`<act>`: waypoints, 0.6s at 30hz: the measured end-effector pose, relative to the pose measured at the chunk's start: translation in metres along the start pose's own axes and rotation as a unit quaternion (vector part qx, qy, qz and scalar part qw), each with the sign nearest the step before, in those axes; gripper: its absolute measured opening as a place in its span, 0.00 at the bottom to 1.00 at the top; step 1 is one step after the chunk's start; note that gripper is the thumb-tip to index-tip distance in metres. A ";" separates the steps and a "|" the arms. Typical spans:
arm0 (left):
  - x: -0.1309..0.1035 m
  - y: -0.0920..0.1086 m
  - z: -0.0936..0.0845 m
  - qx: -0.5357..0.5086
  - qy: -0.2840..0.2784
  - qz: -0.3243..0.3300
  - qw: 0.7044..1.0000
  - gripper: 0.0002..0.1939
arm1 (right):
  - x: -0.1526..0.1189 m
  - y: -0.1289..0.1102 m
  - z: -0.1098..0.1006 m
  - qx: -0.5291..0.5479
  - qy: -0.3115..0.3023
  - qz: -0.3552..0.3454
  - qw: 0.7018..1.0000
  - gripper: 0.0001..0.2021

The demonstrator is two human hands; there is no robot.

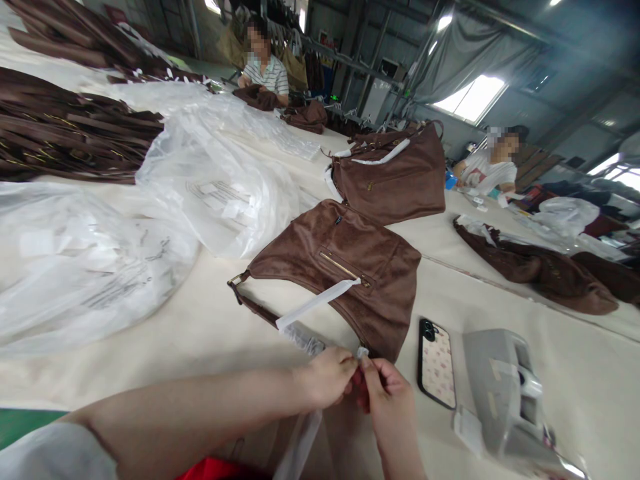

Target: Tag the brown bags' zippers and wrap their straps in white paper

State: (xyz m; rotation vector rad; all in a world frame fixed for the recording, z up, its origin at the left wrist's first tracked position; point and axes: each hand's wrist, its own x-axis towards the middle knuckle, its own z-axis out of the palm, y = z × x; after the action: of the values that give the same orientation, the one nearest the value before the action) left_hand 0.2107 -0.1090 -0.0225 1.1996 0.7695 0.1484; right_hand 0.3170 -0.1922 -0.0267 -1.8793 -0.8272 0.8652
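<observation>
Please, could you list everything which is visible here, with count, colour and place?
Near handbag: one, brown, centre
Strap: one, brown, on near handbag
Strip: two visible lengths, white, by strap
Far handbag: one, brown, behind
Plastic bags: several, clear, mostly left
Other goods: uncountable, brown, both sides
Phone: one, patterned cream, right
Device: one, grey, beside phone
Table: one, cream, underneath
People: two, pale tops, background
Windows: several, bright, background
Left grip: one, bare, at strap
Right grip: one, bare, alongside

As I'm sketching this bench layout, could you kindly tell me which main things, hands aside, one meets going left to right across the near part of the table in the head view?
Clear plastic bag → brown handbag with a zip → phone in a patterned case → grey device.
</observation>
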 end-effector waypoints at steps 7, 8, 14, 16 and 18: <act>-0.003 0.006 -0.011 -0.284 -0.136 -0.129 0.940 0.06 | -0.001 0.010 0.004 0.059 0.000 0.039 0.997 0.20; -0.001 0.005 -0.014 -0.311 -0.162 -0.130 0.927 0.05 | -0.001 0.010 0.004 0.069 0.002 0.044 0.997 0.20; -0.004 0.006 -0.024 -0.390 -0.286 -0.102 0.869 0.06 | 0.002 0.006 0.001 0.078 -0.019 0.091 0.993 0.22; -0.007 0.007 -0.023 -0.371 -0.303 -0.091 0.873 0.09 | 0.004 0.007 -0.001 0.045 -0.024 0.079 0.996 0.24; -0.007 0.007 -0.019 -0.318 -0.300 -0.086 0.895 0.14 | 0.007 0.009 -0.003 0.021 -0.025 0.049 0.998 0.25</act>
State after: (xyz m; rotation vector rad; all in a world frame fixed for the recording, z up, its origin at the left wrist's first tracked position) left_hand 0.1956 -0.0948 -0.0159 0.4913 0.2331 -0.1143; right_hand 0.3253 -0.1911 -0.0355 -1.8804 -0.7472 0.9861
